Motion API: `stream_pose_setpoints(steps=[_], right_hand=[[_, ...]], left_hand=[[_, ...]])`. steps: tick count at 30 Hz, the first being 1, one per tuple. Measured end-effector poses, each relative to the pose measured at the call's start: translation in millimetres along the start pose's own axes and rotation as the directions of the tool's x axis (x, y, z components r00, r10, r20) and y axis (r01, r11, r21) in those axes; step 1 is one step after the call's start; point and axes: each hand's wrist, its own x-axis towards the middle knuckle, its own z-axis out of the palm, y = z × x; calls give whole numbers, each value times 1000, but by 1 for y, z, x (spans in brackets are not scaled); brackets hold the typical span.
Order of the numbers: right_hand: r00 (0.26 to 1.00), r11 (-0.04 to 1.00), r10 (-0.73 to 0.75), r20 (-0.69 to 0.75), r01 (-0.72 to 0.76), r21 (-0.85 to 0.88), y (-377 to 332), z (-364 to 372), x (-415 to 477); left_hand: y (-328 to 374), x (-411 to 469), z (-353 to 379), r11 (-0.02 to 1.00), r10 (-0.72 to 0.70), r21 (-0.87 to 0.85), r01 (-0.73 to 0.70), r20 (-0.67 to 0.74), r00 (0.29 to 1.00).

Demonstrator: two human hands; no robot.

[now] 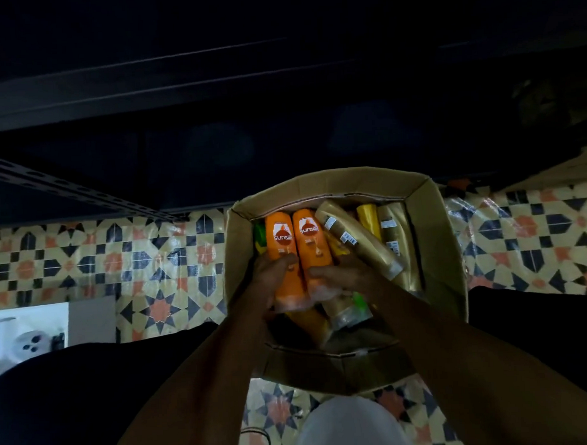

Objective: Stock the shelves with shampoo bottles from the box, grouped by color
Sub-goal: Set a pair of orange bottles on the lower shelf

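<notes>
Two bare forearms [197,375] reach into the cardboard box [432,230], where the left hand [274,273] curls round one orange bottle [279,237] and the right hand [349,275] round the second orange bottle [311,236] beside it, and both bottles look smooth, stiff, probably heavy, best gripped mid-body.

Bottles [344,234] lie in the box [432,230], shelves [81,93] behind it.

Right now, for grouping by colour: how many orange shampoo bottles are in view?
2. Left orange plastic shampoo bottle in the left hand, right orange plastic shampoo bottle in the right hand, both over the brown cardboard box. Others may be hidden beneath.
</notes>
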Motion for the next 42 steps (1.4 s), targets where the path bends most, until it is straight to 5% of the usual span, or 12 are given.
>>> stream_pose_setpoints(steps=[5, 11, 15, 26, 32, 42], right_hand=[[1000, 994, 13, 27, -10, -106, -3, 2, -4], [985, 995, -18, 172, 1, 100, -17, -26, -32], [990, 992, -93, 105, 102, -76, -14, -45, -66], [898, 901, -434, 73, 430, 66, -39, -94, -196], [756, 749, -654, 21, 644, 154, -65, -113, -270], [374, 349, -900, -224, 926, 143, -168, -144, -337]], left_hand=[[-13, -6, -17, 999, -22, 39, 22, -7, 1000], [-19, -24, -26, 1000, -2, 14, 2, 64, 998], [-5, -61, -32, 990, 119, 63, -126, 106, 987], [46, -193, -56, 875, 484, -46, -482, 105, 869], [97, -267, -66, 724, 688, -152, -673, 90, 720], [239, -326, -68, 278, 949, -131, -952, -119, 294]])
